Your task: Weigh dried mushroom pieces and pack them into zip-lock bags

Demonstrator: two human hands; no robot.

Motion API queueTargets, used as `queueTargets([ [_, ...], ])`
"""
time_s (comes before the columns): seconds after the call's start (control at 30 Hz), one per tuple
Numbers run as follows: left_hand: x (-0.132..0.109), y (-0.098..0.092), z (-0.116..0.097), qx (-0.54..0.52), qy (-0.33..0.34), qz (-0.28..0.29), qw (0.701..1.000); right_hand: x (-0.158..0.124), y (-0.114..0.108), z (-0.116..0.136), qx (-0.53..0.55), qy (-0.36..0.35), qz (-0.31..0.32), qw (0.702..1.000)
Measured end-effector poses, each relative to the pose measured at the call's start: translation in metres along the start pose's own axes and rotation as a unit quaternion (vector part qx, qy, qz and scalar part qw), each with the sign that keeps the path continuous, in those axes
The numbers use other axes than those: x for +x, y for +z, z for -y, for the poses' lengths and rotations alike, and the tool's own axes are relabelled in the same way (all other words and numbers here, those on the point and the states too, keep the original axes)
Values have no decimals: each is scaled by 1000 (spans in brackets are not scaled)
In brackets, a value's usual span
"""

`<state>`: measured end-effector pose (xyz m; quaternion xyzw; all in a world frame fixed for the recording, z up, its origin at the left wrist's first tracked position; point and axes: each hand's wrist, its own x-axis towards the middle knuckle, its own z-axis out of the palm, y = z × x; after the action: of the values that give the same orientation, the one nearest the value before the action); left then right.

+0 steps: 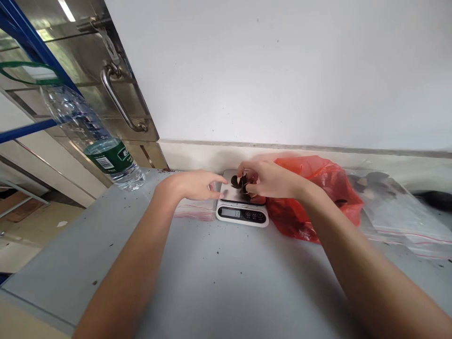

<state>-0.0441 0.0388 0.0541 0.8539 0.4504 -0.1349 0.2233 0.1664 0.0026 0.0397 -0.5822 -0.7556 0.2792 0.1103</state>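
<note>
A small white kitchen scale (223, 210) with a metal top stands on the table near the wall, its display lit with digits. Dark, curled, dried pieces (236, 181), resembling wood ear mushroom, lie on its plate. My right hand (270, 179) reaches over the plate from the right, fingers curled around some of these pieces. At the plate's left edge, my left hand (197, 185) is held with thumb and forefinger apart and nothing between them. Beneath and beside it lies a stack of clear zip bags (196, 209). A red plastic bag (300, 221) sits right of the scale, partly behind my right forearm.
Filled clear zip bags (399, 207) lie at the right, with a black object (438, 200) beyond them. A large water bottle (113, 160) with a green label stands at the table's left edge. The white wall (275, 84) bounds the back. Dark crumbs dot the grey tabletop (197, 282).
</note>
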Motion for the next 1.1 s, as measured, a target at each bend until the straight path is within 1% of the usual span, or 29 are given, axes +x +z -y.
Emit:
queueTargets([
  [0.07,-1,0,-6,9,-28,14,999,-1,-2,0,6,5,5,1000],
  [0.1,-1,0,-9,12,-29,15,999,-1,-2,-1,13,6,4,1000],
  [0.2,-1,0,-15,18,-4,3,1000,-1,-5,-7,32,-2,-13,999],
  [0.37,0,2,-15,23,-9,6,1000,-5,-11,-18,23,-5,-65,998],
  [0.5,-1,0,-13,25,-32,4,999,-10,-15,-18,16,-21,-89,996],
  [0.7,-6,-6,-8,34,-59,0,998,-11,-17,-18,25,-38,-104,993],
  [0.87,-9,-8,4,18,-76,-8,997,-9,-15,-21,59,-55,-101,992],
  [1.0,-11,-10,14,10,-100,13,995,-6,-11,-20,62,-50,-108,991],
  [1.1,-12,-12,19,13,-126,56,990,-6,-10,-18,42,-45,-119,991],
])
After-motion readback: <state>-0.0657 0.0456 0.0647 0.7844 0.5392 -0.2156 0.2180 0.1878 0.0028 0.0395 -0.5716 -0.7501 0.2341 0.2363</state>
